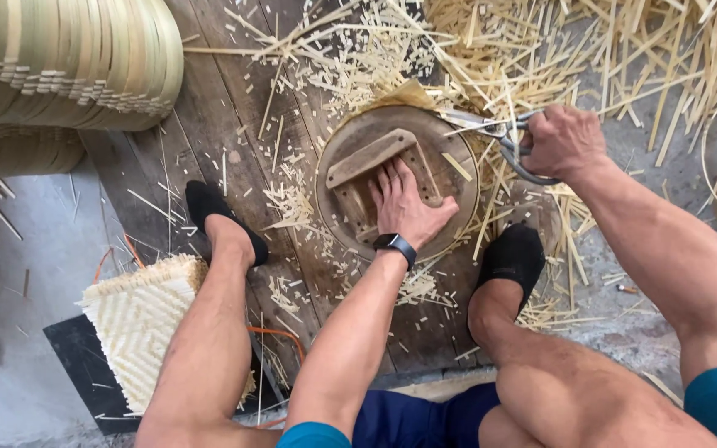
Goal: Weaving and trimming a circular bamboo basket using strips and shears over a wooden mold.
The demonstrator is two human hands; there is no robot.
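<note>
1. Far left: stacked woven bamboo baskets; below them a flat woven mat piece lies beside the person's leg on the wooden floor.
2. Centre: a round wooden form with a woven rim sits between the two black-socked feet. The left hand lies palm down on its cross-braces, fingers spread, pressing and gripping nothing.
3. Right of the form: the right hand has its grip clamped on the handles of shears; the blades point at the form's upper right edge, seemingly around a projecting strip, though the litter blurs this.
4. Far right: bamboo offcuts heaped thick.
5. Judgement: to trim well, keep the pressing hand's weight steady, fingers well inside the rim, and cut flush, one strip at a time.
</note>
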